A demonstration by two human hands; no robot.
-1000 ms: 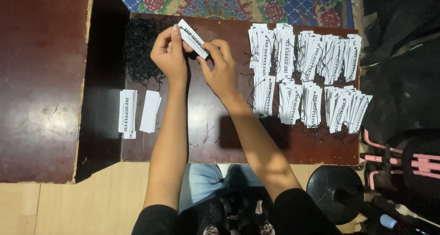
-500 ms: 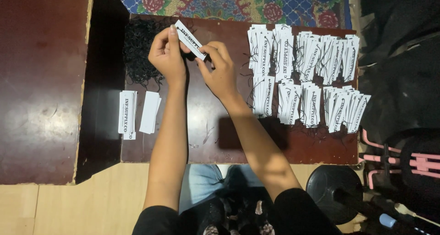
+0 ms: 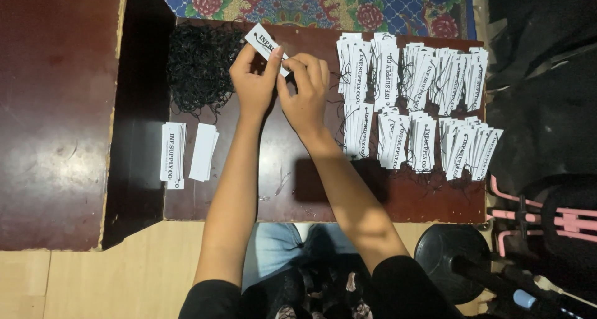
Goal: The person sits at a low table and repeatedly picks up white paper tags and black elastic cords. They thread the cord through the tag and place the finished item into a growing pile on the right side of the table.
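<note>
My left hand [image 3: 254, 83] and my right hand [image 3: 306, 94] are raised together over the dark wooden board [image 3: 286, 194], both pinching one white paper tag [image 3: 263, 43] with black print. The tag tilts up to the left above my fingers. A tangled heap of black strings [image 3: 200, 67] lies just left of my left hand. Rows of white tags with black strings [image 3: 410, 98] are spread out to the right of my right hand. Two small stacks of white tags [image 3: 186, 152] lie at the board's left edge.
A dark red wooden table [image 3: 56, 114] stands at the left. A patterned rug [image 3: 311, 5] lies beyond the board. Dark cloth [image 3: 547, 83], a pink frame [image 3: 547, 219] and a round black base [image 3: 454, 263] sit at the right. My knees are below the board.
Both hands have drawn closer together on the tag, and the right hand's fingers have moved up toward the tag's lower end.
</note>
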